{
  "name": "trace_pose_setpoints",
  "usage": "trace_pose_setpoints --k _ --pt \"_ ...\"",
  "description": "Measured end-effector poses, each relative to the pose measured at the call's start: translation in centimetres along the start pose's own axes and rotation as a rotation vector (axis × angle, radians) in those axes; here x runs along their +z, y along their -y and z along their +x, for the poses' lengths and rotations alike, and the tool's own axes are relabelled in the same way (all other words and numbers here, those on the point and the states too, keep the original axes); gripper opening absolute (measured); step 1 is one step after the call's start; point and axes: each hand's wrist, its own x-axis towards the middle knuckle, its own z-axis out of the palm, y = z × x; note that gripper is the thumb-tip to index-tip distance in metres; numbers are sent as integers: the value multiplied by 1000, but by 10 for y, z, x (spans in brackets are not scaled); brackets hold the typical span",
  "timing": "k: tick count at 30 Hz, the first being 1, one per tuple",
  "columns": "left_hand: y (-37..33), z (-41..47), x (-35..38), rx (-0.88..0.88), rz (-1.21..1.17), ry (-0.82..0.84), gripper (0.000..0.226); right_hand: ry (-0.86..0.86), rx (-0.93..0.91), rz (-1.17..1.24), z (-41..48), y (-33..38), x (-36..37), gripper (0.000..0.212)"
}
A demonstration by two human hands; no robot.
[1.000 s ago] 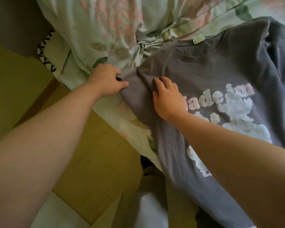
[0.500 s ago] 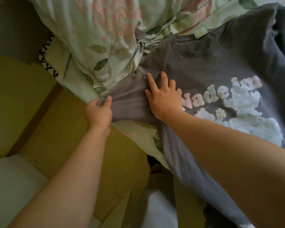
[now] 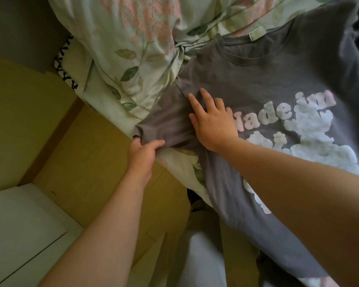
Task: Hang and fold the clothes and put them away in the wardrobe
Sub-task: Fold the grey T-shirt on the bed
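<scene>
Pinches the sleeve (image 3: 167, 121) hem of the grey T-shirt (image 3: 267, 75) with the left hand (image 3: 142, 155), thumb and curled fingers clamped on the cloth. Presses the right hand (image 3: 215, 126) flat beside the armpit seam, fingers straight and spread, gripping nothing. Has the shirt lying print-up on the floral bedcover (image 3: 122, 38), sleeve stretched toward the bed's edge.

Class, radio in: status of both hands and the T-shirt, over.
Left hand pinches sleeve end. Right hand flat on T-shirt, spread over bedding. Nothing in the way.
</scene>
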Motion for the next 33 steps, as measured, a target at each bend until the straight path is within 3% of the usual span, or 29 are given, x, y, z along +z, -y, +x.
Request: trace_pose_setpoints --k 3,5,10,13,16,21,29,33 --pt "1 -3 -5 152 330 136 40 10 -19 27 -7 -2 -1 57" --pt "-1 -3 -7 255 445 94 20 18 -17 48 -9 -4 -1 57" --pt "-9 -9 2 353 214 -27 6 24 -9 38 -11 -2 -2 56" --pt "-6 -12 13 301 11 -81 7 20 9 28 -12 2 -1 56" --pt "6 -7 14 212 152 -191 3 40 11 -15 -15 5 3 58" --pt "29 -8 14 -289 130 -175 22 100 -24 -134 -20 6 11 62" --pt "6 1 13 -174 29 -255 40 55 -17 -100 -16 6 17 63" --pt "-1 12 7 -262 -259 -281 29 49 13 -52 -21 10 28 62"
